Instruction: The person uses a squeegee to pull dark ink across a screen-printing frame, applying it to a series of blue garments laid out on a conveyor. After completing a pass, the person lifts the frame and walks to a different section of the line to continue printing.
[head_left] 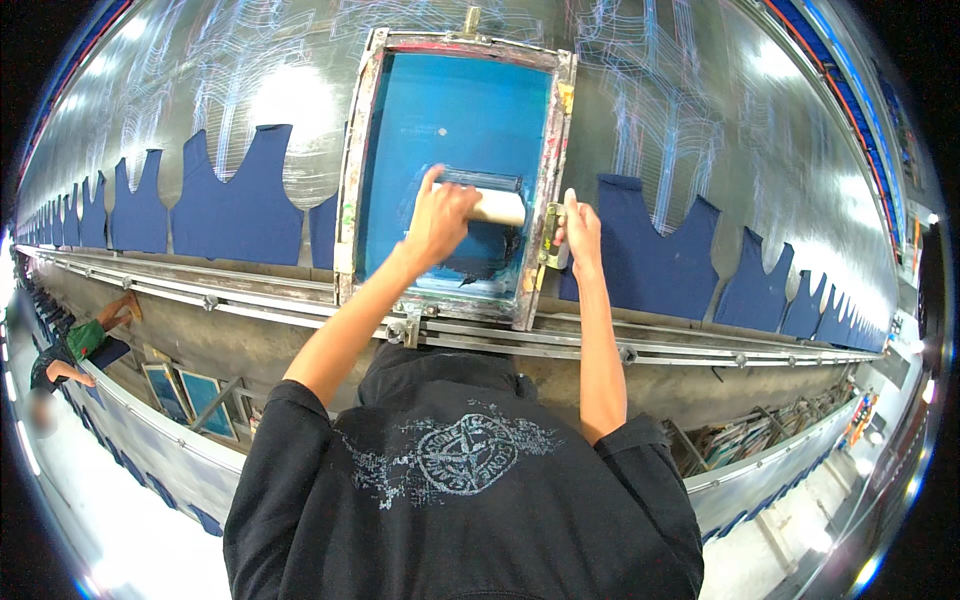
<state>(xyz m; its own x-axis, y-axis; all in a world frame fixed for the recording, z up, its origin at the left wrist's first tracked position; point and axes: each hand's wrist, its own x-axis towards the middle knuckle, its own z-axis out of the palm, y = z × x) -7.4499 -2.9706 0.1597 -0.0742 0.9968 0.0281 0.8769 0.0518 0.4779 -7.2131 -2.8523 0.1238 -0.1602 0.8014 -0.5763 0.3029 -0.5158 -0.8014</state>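
Observation:
My left hand (440,218) is closed round the near end of a pale squeegee (498,207), which rests on the blue mesh of a screen printing frame (546,190). Dark ink (480,250) lies smeared on the mesh around and below the squeegee. My right hand (582,230) is closed on a metal handle (553,235) fixed to the frame's right side, its thumb pointing up. The frame sits on the long table, covering part of a navy fabric piece (323,232) that shows at its left edge.
Navy cut fabric pieces (232,205) lie in a row both ways along the printing table (480,20). A metal rail (250,304) runs along its near edge. Behind me, framed screens (207,400) lean under another table, and a co-worker (85,340) is at far left.

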